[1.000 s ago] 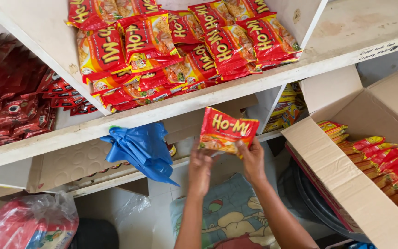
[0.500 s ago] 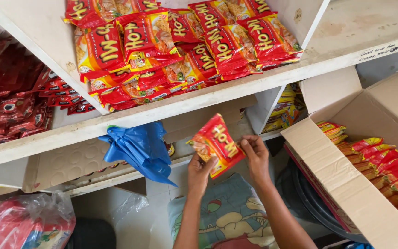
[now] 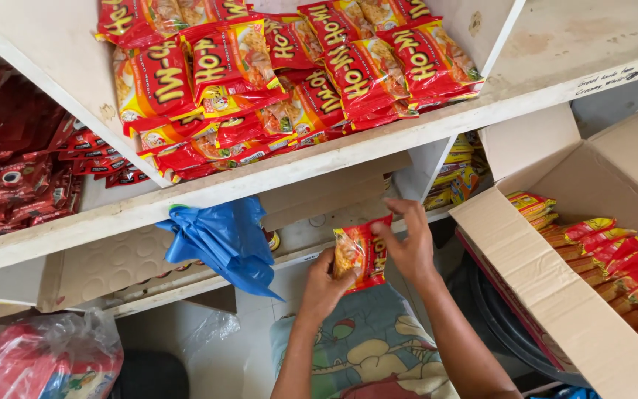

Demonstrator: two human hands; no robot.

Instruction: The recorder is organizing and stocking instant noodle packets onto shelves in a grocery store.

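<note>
Already well stocked above the grip — red-and-yellow foil noodle packets (image 3: 289, 74) heaped on the white shelf (image 3: 319, 159). 1 more packet (image 3: 361, 255) clamped between left hand (image 3: 323, 284) and right hand (image 3: 407, 247); cardboard box (image 3: 555, 310) rightward half full — plenty left.

Two hands: left (image 3: 324, 284), right (image 3: 408, 247). One red packet (image 3: 361, 253) held between them. One open cardboard box (image 3: 555, 310). One blue plastic bag (image 3: 223, 240). Shelved packets (image 3: 297, 66): too overlapped to count.

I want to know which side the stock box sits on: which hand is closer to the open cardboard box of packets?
Right. The right hand is just left of the cardboard box; the left hand is farther left.
</note>
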